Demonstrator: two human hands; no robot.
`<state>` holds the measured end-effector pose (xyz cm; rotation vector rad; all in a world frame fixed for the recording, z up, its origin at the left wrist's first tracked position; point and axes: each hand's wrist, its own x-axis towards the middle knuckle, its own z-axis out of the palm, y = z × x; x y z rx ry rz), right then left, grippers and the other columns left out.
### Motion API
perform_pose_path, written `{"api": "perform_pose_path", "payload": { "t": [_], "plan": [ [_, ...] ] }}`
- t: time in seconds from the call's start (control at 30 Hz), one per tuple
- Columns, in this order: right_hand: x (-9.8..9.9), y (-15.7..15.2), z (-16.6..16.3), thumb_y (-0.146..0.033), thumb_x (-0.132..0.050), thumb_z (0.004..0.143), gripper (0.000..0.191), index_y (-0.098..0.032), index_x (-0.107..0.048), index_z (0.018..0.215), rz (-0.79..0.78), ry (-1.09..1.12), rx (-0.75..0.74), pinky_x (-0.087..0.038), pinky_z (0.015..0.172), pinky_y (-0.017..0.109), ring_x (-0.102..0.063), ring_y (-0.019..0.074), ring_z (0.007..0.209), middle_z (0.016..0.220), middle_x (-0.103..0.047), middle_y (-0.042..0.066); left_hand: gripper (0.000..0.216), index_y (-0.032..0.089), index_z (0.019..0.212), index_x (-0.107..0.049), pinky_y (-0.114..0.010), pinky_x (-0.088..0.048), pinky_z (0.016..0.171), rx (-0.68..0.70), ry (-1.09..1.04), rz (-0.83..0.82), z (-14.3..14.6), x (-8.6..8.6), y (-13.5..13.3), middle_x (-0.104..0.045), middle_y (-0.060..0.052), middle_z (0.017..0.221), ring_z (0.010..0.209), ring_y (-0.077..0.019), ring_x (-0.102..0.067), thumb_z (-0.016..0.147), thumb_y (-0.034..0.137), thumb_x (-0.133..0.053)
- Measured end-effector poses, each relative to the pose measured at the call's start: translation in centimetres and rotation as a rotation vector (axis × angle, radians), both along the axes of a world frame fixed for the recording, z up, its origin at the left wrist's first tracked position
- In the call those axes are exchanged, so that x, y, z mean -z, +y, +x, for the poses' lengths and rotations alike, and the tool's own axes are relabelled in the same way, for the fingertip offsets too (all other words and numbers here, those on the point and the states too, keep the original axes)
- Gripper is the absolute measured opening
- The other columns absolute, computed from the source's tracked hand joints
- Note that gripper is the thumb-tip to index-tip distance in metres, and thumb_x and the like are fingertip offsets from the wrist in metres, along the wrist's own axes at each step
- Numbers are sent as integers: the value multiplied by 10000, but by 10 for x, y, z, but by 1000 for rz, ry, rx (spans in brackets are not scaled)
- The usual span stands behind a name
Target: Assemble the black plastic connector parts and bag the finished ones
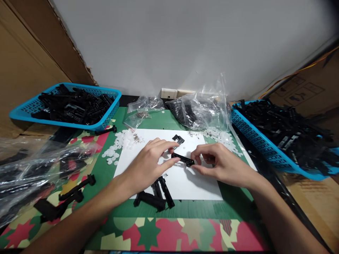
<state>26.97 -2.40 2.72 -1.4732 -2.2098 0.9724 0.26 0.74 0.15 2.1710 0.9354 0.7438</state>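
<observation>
Black part (pixel 183 159) under two-handed support.
Left hand (pixel 150 158) is pinching one end, right hand (pixel 222 164) the other, apparently for steadiness.

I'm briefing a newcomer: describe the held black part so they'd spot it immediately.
Find the white sheet on the green mat. Over it, between the left hand and right hand, is a slim black part. Unlike the black pieces lying nearby, it is held.
</observation>
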Motion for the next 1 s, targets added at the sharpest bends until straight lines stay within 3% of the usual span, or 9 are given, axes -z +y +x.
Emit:
{"api": "perform_pose_path", "payload": {
  "t": [0.1, 0.2, 0.33, 0.5, 0.7, 1.0],
  "plan": [
    [2, 1, 0, -309, -769, 908, 119, -204, -772, 965, -29, -7, -28, -375, 556, 258, -506, 124, 622, 747, -669, -5, 175, 185, 1151, -735, -388, -467, 936, 95, 82, 46, 0, 2, 0, -726, -54, 1022, 1016, -224, -631, 1035, 288, -655],
    [5, 2, 5, -384, -765, 935, 191, -208, -796, 1003, -23, 20, -31, -400, 575, 267, -545, 141, 643, 783, -703, 17, 184, 176, 1153, -738, -375, -470, 926, 131, 113, 59, 0, 1, 0, -706, -57, 1018, 1023, -221, -627, 1055, 275, -618],
    [6, 4, 11, -451, -578, 1068, 308, -238, -793, 1127, 49, 126, 65, -482, 753, 315, -656, 209, 872, 1016, -753, 72, 221, 182, 1184, -740, -348, -484, 892, 149, 122, 20, -1, -1, 0, -683, -66, 1035, 1037, -220, -631, 1080, 261, -561],
    [8, 3, 3, -427, -467, 1117, 359, -249, -777, 1083, 193, 403, 161, -493, 896, 364, -649, 226, 975, 1071, -716, 76, 251, 191, 1249, -716, -344, -490, 873, 153, 185, -13, -1, -5, -2, -645, -58, 1037, 1032, -218, -626, 1089, 268, -539],
    [20, 0, -11, -421, -498, 1110, 363, -225, -744, 931, 230, 407, 162, -494, 761, 341, -636, 194, 817, 911, -709, 61, 268, 193, 1277, -692, -368, -491, 903, 165, 226, -27, -2, -7, -3, -618, -59, 1079, 1051, -222, -606, 1102, 278, -508],
    [33, 3, -16, -376, -499, 1112, 348, -212, -691, 872, 256, 393, 91, -524, 821, 357, -687, 207, 855, 894, -731, 76, 250, 212, 1260, -690, -346, -496, 883, 186, 175, -1, -5, -1, -1, -595, -59, 1061, 1023, -207, -620, 1101, 253, -502]
  ]
}}
